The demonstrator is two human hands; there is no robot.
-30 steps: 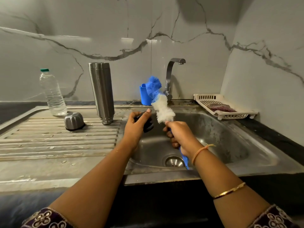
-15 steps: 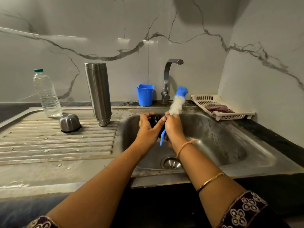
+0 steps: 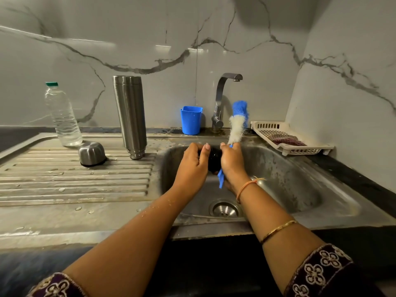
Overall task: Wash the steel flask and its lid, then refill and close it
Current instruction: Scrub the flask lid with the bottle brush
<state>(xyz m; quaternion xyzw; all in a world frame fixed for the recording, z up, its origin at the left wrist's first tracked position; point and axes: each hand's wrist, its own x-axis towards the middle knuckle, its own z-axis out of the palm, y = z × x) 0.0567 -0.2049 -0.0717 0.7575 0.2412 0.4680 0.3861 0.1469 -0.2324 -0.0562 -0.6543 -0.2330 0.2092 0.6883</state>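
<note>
Over the sink [image 3: 289, 181], the left hand [image 3: 194, 166] curls around a black lid [image 3: 214, 160]. Right beside it, the right hand [image 3: 232, 163] grips a bottle brush [image 3: 236, 125], bristles up. The steel flask [image 3: 130, 112] stands mouth-down on the drainboard [image 3: 75, 187], its steel cup cap [image 3: 92, 154] alongside.

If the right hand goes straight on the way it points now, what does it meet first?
Probably the sink's back wall below the tap; the brush it holds would arrive before the right hand. Depth is uncertain.
</note>
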